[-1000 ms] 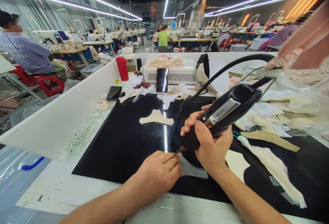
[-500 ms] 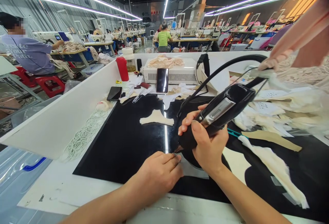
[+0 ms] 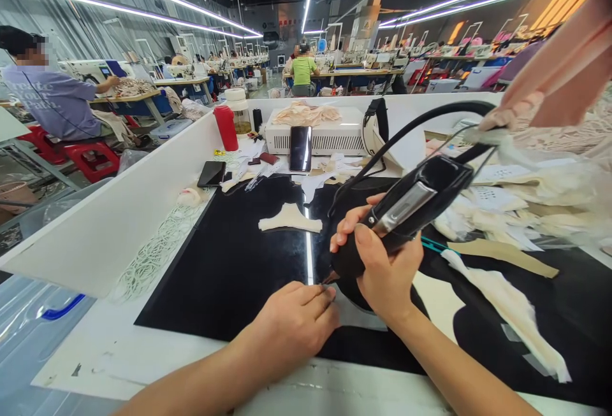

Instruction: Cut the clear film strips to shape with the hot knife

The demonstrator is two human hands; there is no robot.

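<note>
My right hand point(image 3: 382, 263) is wrapped around a black corded handheld tool point(image 3: 411, 202) with a silver metal strip along its side. The tool leans, its thick cord end up to the right and its narrow tip down to the left. Close to that tip, my left hand point(image 3: 299, 317) rests low with its fingers pinched together; what they hold is hidden. A pale translucent piece point(image 3: 356, 314) lies under the tool, partly covered by my right hand. Beyond, a cream fabric piece point(image 3: 290, 218) lies flat on the black mat point(image 3: 229, 276).
Cream strips point(image 3: 516, 314) and a tan template point(image 3: 504, 255) lie at the right, near bagged fabric point(image 3: 516, 206). Tangled pale cord point(image 3: 157, 250) lines the left wall. A phone point(image 3: 300, 148) leans on a white machine point(image 3: 329, 139). People sit at sewing tables beyond.
The view has shifted very slightly. Both hands and the black tool keep nearly the same pose and place.
</note>
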